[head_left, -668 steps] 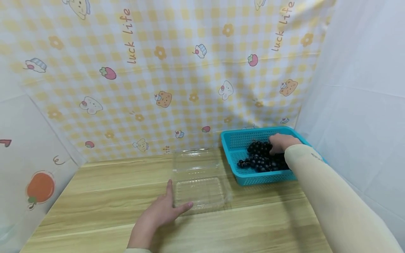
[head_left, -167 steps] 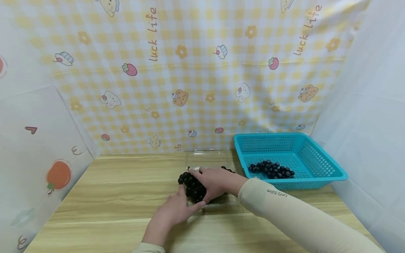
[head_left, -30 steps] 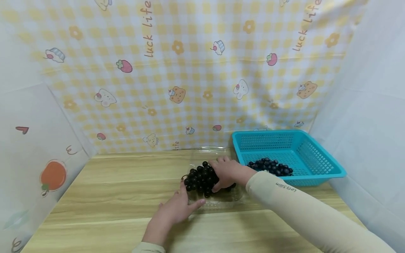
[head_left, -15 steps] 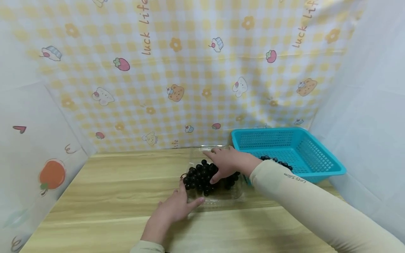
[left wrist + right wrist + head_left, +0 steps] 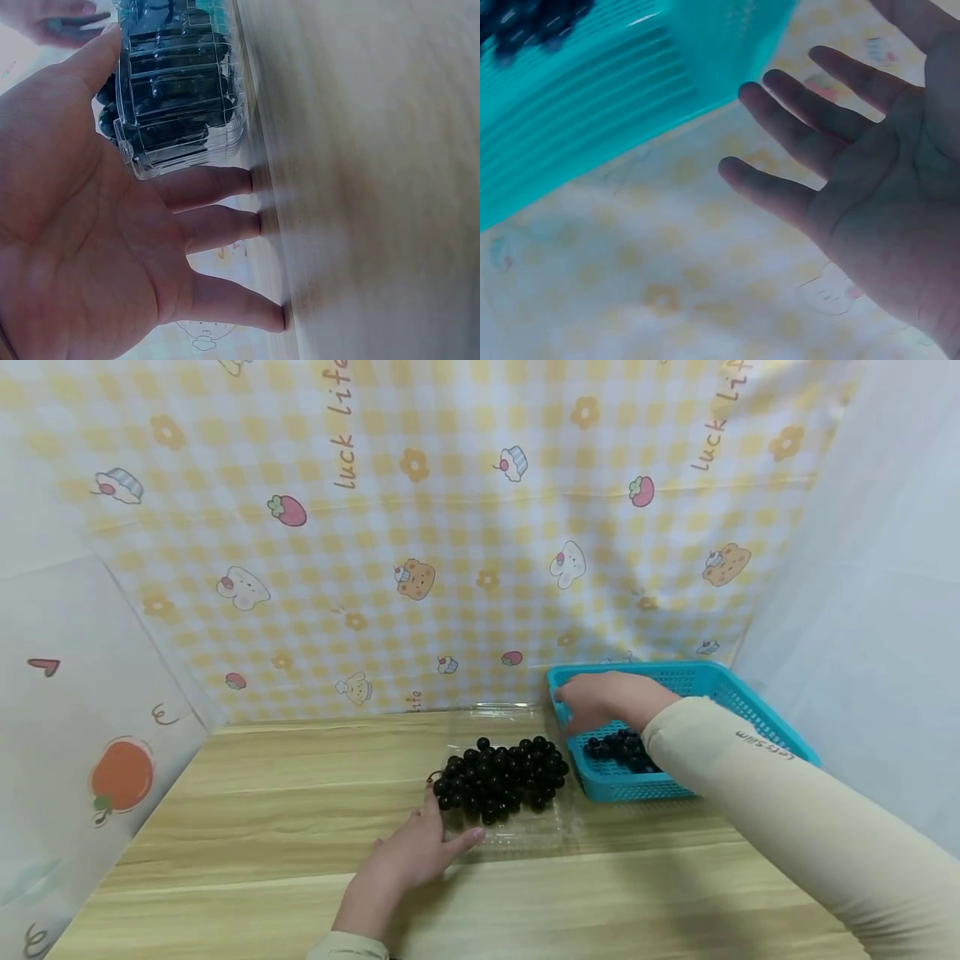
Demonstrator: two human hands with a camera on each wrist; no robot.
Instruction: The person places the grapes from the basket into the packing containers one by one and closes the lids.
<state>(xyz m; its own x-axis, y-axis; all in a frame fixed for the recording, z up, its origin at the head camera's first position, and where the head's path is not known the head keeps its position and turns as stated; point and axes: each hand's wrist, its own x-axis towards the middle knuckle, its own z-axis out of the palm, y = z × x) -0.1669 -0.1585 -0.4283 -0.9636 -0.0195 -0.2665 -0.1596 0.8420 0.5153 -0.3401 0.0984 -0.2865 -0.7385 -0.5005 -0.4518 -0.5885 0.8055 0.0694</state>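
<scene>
Dark grapes [image 5: 498, 777] lie heaped in a clear plastic clamshell box [image 5: 517, 839] on the table, its lid folded back towards the wall. My left hand [image 5: 412, 856] rests at the box's near left corner. In the left wrist view its fingers are extended, fingertips [image 5: 271, 315] on the tabletop, the thumb along the box's side wall. My right hand [image 5: 607, 697] is over the left edge of a turquoise basket [image 5: 637, 789]. Seen from the right wrist, this hand [image 5: 885, 180] has spread fingers and holds nothing. Another bunch of grapes [image 5: 622, 750] lies in the basket, partly behind my right forearm.
A yellow checked cloth [image 5: 360, 568] with printed figures hangs behind the wooden table [image 5: 300, 793]. White sheets [image 5: 877, 610] close off both sides. The basket stands just right of the clamshell box, near the back wall.
My right hand has let go of the grapes in the box and moved right, over the basket. Much earlier the box held no grapes. My left hand has stayed by the box.
</scene>
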